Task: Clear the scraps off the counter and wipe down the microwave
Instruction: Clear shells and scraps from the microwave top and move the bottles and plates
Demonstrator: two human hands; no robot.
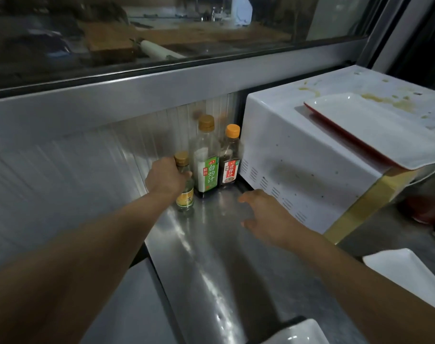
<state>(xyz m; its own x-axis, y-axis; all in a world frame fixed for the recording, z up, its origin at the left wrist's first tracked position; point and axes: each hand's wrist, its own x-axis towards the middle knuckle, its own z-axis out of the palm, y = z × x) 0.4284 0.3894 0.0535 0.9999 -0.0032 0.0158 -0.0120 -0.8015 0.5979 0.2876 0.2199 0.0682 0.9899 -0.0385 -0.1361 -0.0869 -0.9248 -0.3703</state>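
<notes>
So the microwave (298, 160) is a white box sitting at the right end of the steel surface (211, 244), turned so only its vented side and top show; the door isn't visible from here. Its top has yellowish-brown splatter stains (385, 100) toward the back, and a white rectangular tray with a red edge (365, 125) lies on it, overhanging the front edge a bit. The side panel has small dark specks and a faint smudge.

Just left of the microwave, three bottles stand against the ribbed back wall: a dark-sauce bottle with an orange cap (230, 157) nearly touching the microwave, a taller green-label bottle (206, 155) beside it, and a small yellow-label bottle (184, 184). The left hand (165, 178) is wrapped round that small bottle's neck, fingers curled on it, thumb visible at the front.

The right hand (263, 214) hovers over the surface near the microwave's lower side, fingers spread and loose, holding nothing, quite motion-blurred.

White dishes are cut off at the bottom (293, 333) and right (410, 271) edges. I can't make out any scraps.
</notes>
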